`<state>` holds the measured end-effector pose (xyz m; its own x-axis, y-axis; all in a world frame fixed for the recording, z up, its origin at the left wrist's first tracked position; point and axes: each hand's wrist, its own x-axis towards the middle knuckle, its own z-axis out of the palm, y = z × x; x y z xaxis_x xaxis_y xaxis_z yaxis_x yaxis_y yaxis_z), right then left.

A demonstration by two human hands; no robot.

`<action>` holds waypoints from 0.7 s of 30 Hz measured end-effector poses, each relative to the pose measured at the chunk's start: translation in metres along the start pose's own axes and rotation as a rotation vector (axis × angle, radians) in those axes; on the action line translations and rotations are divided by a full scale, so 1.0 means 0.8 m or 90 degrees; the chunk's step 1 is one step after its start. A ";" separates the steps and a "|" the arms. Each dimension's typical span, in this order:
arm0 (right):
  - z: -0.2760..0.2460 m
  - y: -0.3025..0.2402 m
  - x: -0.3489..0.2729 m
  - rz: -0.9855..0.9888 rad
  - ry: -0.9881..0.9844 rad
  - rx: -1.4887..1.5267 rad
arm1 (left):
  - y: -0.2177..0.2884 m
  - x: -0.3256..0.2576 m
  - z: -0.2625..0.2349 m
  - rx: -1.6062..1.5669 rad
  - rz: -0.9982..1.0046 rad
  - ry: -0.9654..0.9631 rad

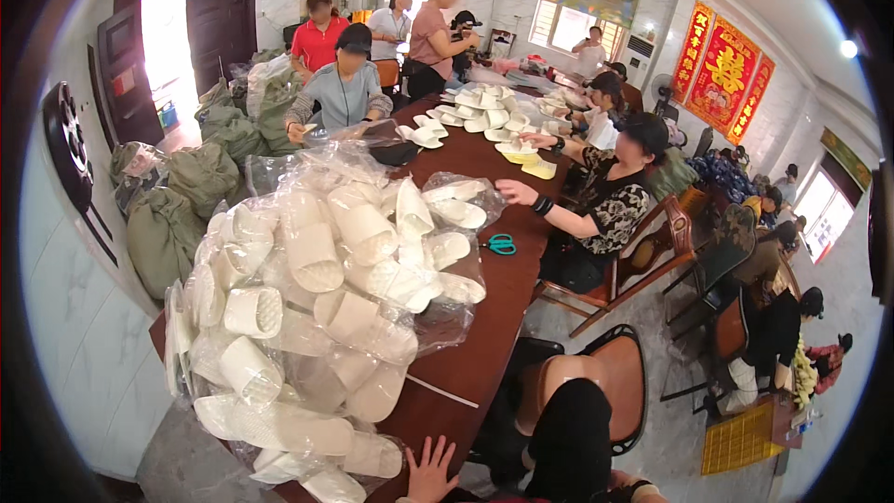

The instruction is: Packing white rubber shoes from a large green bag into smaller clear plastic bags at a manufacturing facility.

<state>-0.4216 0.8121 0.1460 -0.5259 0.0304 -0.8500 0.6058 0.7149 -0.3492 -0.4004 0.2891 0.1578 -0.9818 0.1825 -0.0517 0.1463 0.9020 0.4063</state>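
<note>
My left hand (431,471) rests with its fingers spread at the near edge of the dark red-brown table (466,354). Nothing is in it. Just left of it rises a big heap of cream slippers (312,251), many of them wrapped in clear plastic bags. My right hand (626,482) is low at the bottom edge, beside my black-clad leg, with a dark band near the wrist. Its fingers are mostly hidden. A thin white strip (442,389) lies on the table ahead of my left hand. Teal-handled scissors (501,244) lie farther off, right of the heap.
Across the table's right side a co-worker (624,163) in a patterned top reaches toward a bagged slipper. Another co-worker (345,98) sits behind the heap. More unbagged slippers (484,112) are piled at the far end. Green sacks (172,233) stand left; an orange-brown chair (619,368) stands right.
</note>
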 end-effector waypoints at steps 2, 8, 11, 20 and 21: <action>-0.012 -0.031 0.014 -0.066 -0.003 -0.110 | -0.004 -0.003 0.011 0.016 -0.009 0.023; -0.079 -0.135 0.037 -0.251 -0.003 -0.435 | -0.014 -0.007 0.036 0.020 -0.012 -0.012; -0.135 -0.189 0.066 -0.137 -0.013 -0.215 | -0.010 0.002 0.024 -0.006 0.006 0.022; -0.233 -0.254 0.164 -0.103 0.060 -0.255 | -0.008 0.008 0.032 0.092 0.033 0.040; -0.249 -0.265 0.174 -0.103 0.085 -0.285 | -0.007 0.005 0.032 0.102 0.021 0.044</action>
<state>-0.7417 0.8041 0.1805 -0.6814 -0.0369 -0.7310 0.2093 0.9472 -0.2430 -0.4022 0.2953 0.1317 -0.9815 0.1902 0.0236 0.1898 0.9477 0.2566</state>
